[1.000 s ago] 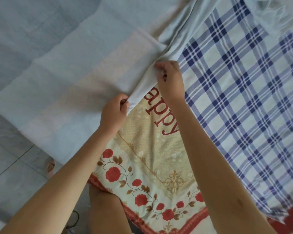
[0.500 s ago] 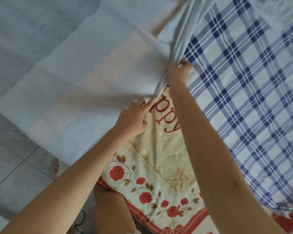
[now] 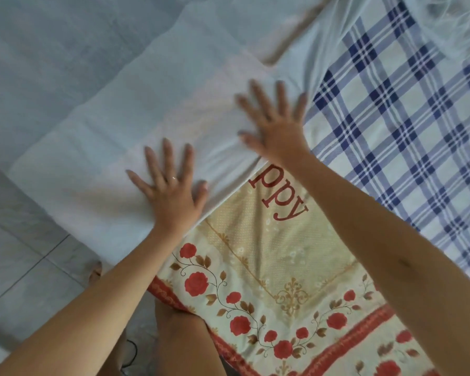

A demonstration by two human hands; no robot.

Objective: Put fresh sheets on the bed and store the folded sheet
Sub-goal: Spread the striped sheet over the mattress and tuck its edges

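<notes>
Up at 11 o'clock, the white sheet (image 3: 92, 147) is pressed by left hand (image 3: 171, 194) and right hand (image 3: 278, 128), fingers spread, nothing gripped; looks soft and light, probably best pinched at the hem.

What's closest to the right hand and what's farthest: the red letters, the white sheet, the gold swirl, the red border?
1. white sheet: directly under the right hand, which presses flat on it.
2. red letters: just below the wrist, on the flowered cover.
3. gold swirl: lower down, mid-cover.
4. red border: farthest, along the cover's bottom edge.
</notes>
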